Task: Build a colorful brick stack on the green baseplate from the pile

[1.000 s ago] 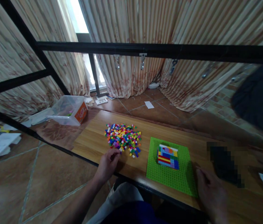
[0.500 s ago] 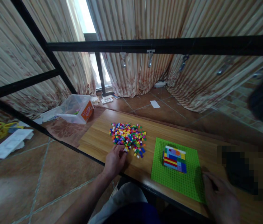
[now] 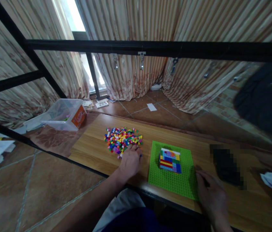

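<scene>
On the wood-grained table [image 3: 89,143], I observe the left hand [image 3: 131,160], its fingers bent over the near right side of a loose heap of small, angular bricks [image 3: 120,138]; I cannot tell whether they pinch one. To the right, a compact, multicoloured brick block [image 3: 170,160] sits on a flat, studded green baseplate [image 3: 155,175]. The right hand [image 3: 211,193], loosely curled, lies at the baseplate's right edge, its grip unclear to me.

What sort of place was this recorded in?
Probably a room in a home, though I can't be certain: long patterned curtains hang by a bright window, the floor is tiled, and small toy bricks lie heaped on a wooden table.
</scene>
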Demonstrator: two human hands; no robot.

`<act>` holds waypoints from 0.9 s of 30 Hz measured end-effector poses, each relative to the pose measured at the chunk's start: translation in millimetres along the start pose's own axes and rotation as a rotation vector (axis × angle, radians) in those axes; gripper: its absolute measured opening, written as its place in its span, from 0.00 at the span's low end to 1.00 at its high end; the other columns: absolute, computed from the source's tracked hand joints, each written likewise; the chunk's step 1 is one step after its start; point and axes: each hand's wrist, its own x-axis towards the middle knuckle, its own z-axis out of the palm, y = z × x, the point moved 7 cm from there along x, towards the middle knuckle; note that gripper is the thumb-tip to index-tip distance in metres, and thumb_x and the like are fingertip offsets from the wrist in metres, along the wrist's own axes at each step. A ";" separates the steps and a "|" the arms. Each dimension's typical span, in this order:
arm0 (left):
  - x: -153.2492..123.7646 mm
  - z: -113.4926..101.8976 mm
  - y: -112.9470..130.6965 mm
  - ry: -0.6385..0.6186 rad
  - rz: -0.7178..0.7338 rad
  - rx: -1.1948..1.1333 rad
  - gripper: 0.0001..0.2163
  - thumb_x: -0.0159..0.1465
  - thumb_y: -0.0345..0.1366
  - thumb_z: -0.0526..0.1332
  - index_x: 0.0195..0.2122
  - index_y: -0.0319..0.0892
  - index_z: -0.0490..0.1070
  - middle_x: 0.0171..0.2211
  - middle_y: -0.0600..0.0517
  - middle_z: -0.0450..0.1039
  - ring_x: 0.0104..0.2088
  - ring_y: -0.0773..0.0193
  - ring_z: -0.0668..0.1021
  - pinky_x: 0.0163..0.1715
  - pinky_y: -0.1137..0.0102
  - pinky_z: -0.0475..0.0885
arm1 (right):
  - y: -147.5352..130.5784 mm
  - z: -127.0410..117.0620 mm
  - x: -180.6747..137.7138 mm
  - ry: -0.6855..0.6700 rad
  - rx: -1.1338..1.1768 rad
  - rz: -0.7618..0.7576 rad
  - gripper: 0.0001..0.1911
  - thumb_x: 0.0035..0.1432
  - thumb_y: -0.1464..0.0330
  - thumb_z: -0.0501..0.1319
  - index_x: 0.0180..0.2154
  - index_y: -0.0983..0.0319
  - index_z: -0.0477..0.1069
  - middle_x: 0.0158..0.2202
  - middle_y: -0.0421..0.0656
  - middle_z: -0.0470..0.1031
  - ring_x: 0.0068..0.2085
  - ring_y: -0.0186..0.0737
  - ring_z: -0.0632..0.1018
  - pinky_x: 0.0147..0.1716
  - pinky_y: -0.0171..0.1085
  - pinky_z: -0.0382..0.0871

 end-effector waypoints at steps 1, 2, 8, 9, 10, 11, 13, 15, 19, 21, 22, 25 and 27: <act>0.9 1.0 0.7 -0.003 0.009 0.012 0.05 0.61 0.29 0.57 0.35 0.39 0.73 0.39 0.43 0.73 0.44 0.52 0.74 0.48 0.58 0.70 | -0.8 -0.2 0.3 0.003 0.003 0.003 0.27 0.61 0.49 0.50 0.35 0.63 0.76 0.40 0.52 0.78 0.42 0.50 0.76 0.47 0.48 0.69; 1.3 1.7 1.4 -0.003 0.018 0.021 0.06 0.61 0.29 0.57 0.35 0.38 0.73 0.38 0.42 0.73 0.43 0.52 0.74 0.47 0.57 0.70 | -1.5 -0.6 0.6 0.011 0.006 0.006 0.27 0.61 0.49 0.50 0.35 0.63 0.76 0.39 0.52 0.78 0.42 0.49 0.76 0.47 0.47 0.69; 1.5 -4.4 11.3 0.050 0.030 -0.071 0.06 0.62 0.28 0.56 0.39 0.38 0.71 0.38 0.44 0.73 0.41 0.55 0.75 0.45 0.60 0.72 | -3.3 -0.5 0.9 0.026 0.017 0.027 0.27 0.62 0.50 0.50 0.35 0.63 0.76 0.39 0.52 0.78 0.43 0.49 0.76 0.48 0.48 0.68; 2.4 -6.2 13.0 0.062 0.018 -0.126 0.07 0.62 0.27 0.56 0.39 0.39 0.70 0.39 0.45 0.72 0.40 0.57 0.76 0.44 0.62 0.73 | -3.6 -0.4 0.9 0.026 0.019 0.028 0.26 0.62 0.50 0.50 0.36 0.63 0.76 0.40 0.51 0.78 0.44 0.49 0.76 0.48 0.47 0.68; 3.8 -7.8 15.0 0.074 0.009 -0.188 0.07 0.62 0.27 0.56 0.40 0.40 0.70 0.39 0.47 0.72 0.39 0.59 0.76 0.42 0.64 0.73 | -3.9 -0.6 0.9 0.029 0.022 0.028 0.26 0.62 0.51 0.50 0.36 0.63 0.76 0.40 0.51 0.78 0.44 0.49 0.76 0.48 0.47 0.68; 5.7 -8.9 17.5 0.087 0.008 -0.251 0.07 0.62 0.27 0.56 0.40 0.41 0.70 0.39 0.48 0.72 0.39 0.60 0.76 0.41 0.66 0.73 | -4.2 -0.8 0.9 0.030 0.027 0.026 0.25 0.62 0.51 0.51 0.36 0.63 0.76 0.40 0.51 0.78 0.44 0.49 0.76 0.48 0.47 0.68; 10.9 -9.3 24.0 0.108 0.035 -0.373 0.08 0.60 0.25 0.57 0.38 0.42 0.70 0.37 0.50 0.72 0.39 0.62 0.76 0.42 0.67 0.74 | -4.6 -0.9 1.1 0.034 0.040 0.019 0.23 0.62 0.52 0.51 0.36 0.62 0.76 0.40 0.51 0.78 0.44 0.48 0.76 0.48 0.47 0.68; 17.0 -6.0 31.0 0.112 0.076 -0.477 0.10 0.58 0.23 0.56 0.38 0.42 0.71 0.37 0.50 0.71 0.39 0.63 0.76 0.42 0.67 0.74 | -4.4 -0.9 1.4 0.040 0.045 0.014 0.22 0.62 0.53 0.52 0.36 0.62 0.76 0.40 0.51 0.78 0.43 0.48 0.76 0.47 0.47 0.69; 27.4 5.7 41.1 0.106 0.103 -0.584 0.16 0.56 0.22 0.56 0.44 0.42 0.71 0.39 0.50 0.72 0.37 0.64 0.76 0.41 0.67 0.76 | -4.5 -1.0 2.0 0.054 0.052 0.007 0.22 0.62 0.54 0.52 0.35 0.62 0.76 0.39 0.51 0.78 0.42 0.48 0.76 0.46 0.47 0.69; 31.1 10.3 46.2 0.096 0.111 -0.606 0.18 0.56 0.22 0.56 0.47 0.43 0.70 0.42 0.49 0.72 0.38 0.64 0.77 0.42 0.67 0.76 | -5.4 -1.4 2.3 0.061 0.068 0.005 0.22 0.62 0.54 0.52 0.35 0.62 0.76 0.39 0.51 0.78 0.42 0.48 0.76 0.47 0.48 0.69; 32.8 11.8 48.9 0.087 0.116 -0.612 0.19 0.56 0.22 0.56 0.48 0.43 0.70 0.43 0.49 0.72 0.38 0.64 0.77 0.42 0.67 0.76 | -5.8 -1.6 2.4 0.063 0.074 0.007 0.22 0.62 0.54 0.52 0.35 0.62 0.77 0.39 0.51 0.78 0.42 0.47 0.76 0.47 0.48 0.69; 37.3 13.4 57.6 0.052 0.125 -0.589 0.20 0.58 0.23 0.56 0.51 0.43 0.69 0.44 0.49 0.73 0.39 0.63 0.78 0.44 0.67 0.76 | -6.7 -1.8 2.8 0.061 0.079 0.024 0.22 0.62 0.54 0.53 0.35 0.62 0.77 0.39 0.51 0.78 0.42 0.47 0.76 0.47 0.48 0.68; 40.3 13.5 63.3 0.024 0.125 -0.546 0.21 0.59 0.23 0.56 0.53 0.43 0.67 0.44 0.49 0.74 0.39 0.63 0.79 0.44 0.67 0.76 | -6.8 -2.0 3.0 0.060 0.074 0.038 0.22 0.62 0.54 0.53 0.35 0.62 0.77 0.39 0.51 0.78 0.43 0.47 0.76 0.47 0.48 0.69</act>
